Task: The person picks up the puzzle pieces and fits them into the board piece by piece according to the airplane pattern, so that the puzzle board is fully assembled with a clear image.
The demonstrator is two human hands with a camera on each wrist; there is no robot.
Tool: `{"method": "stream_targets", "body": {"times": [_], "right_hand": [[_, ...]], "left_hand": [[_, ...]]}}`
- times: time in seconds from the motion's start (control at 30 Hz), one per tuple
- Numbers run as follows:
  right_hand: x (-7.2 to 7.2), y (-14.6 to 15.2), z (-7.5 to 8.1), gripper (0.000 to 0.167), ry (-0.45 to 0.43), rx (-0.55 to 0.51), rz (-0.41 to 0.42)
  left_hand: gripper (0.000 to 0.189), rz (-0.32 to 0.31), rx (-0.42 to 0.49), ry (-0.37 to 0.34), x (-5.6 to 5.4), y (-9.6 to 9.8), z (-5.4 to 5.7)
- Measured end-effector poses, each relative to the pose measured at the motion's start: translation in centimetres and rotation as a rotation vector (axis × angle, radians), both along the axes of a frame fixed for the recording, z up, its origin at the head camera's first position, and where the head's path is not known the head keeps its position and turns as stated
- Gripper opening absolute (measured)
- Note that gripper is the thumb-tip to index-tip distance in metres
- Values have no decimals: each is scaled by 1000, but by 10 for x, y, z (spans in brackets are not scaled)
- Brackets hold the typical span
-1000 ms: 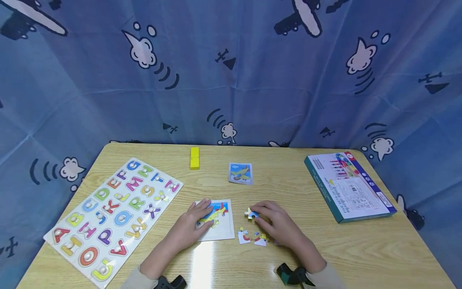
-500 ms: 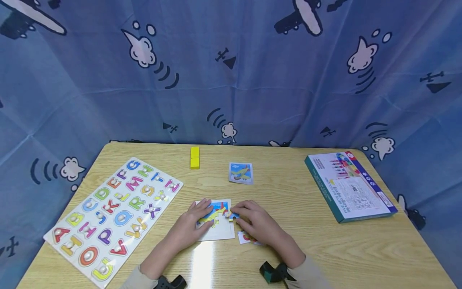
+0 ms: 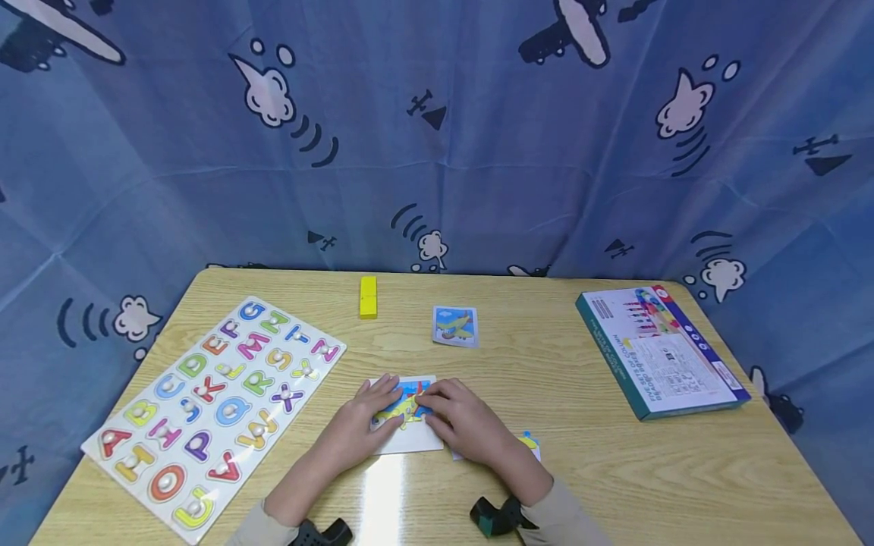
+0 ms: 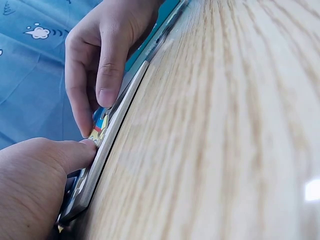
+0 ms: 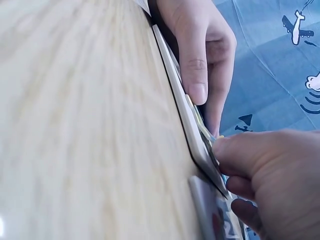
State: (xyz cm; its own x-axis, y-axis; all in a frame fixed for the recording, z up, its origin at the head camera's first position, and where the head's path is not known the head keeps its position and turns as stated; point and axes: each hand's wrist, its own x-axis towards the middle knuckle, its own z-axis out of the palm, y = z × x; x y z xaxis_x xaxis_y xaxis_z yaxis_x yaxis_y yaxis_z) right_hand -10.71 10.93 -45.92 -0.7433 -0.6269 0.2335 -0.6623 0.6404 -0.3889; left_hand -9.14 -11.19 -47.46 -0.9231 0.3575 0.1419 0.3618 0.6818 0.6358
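Observation:
A square puzzle board point(image 3: 418, 441) with a white frame lies on the table, its upper part filled with an aeroplane picture. My left hand point(image 3: 358, 423) rests on the board's left side, fingers fairly straight, thumb touching the picture. From the right, my right hand point(image 3: 470, 423) pinches a jigsaw piece point(image 3: 423, 410) between thumb and fingers at the picture's right edge; the hand hides much of it. In the right wrist view, the right thumb and fingertips meet low over the board. Loose jigsaw pieces point(image 3: 530, 444) show beside the right wrist, partly covered by the forearm.
A small aeroplane picture card point(image 3: 455, 327) lies beyond the board. Near the back edge is a yellow block point(image 3: 369, 297). An alphabet peg board point(image 3: 217, 413) takes up the left side; a flat box point(image 3: 661, 353) lies on the right. A blue curtain point(image 3: 437, 136) hangs behind.
My right hand has carried the jigsaw piece leftward from beside the board onto the right of its picture. The left hand has stayed on the board.

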Motion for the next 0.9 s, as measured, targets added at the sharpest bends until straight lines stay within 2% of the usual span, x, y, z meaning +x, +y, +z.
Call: {"method": "stream_targets", "body": {"times": [0.67, 0.9], "right_hand": [[3, -3, -3, 27, 12, 25, -26], [3, -2, -4, 26, 36, 26, -2]], "left_hand": [[47, 3, 4, -7, 1, 0, 0], [47, 6, 2, -2, 1, 0, 0]]}}
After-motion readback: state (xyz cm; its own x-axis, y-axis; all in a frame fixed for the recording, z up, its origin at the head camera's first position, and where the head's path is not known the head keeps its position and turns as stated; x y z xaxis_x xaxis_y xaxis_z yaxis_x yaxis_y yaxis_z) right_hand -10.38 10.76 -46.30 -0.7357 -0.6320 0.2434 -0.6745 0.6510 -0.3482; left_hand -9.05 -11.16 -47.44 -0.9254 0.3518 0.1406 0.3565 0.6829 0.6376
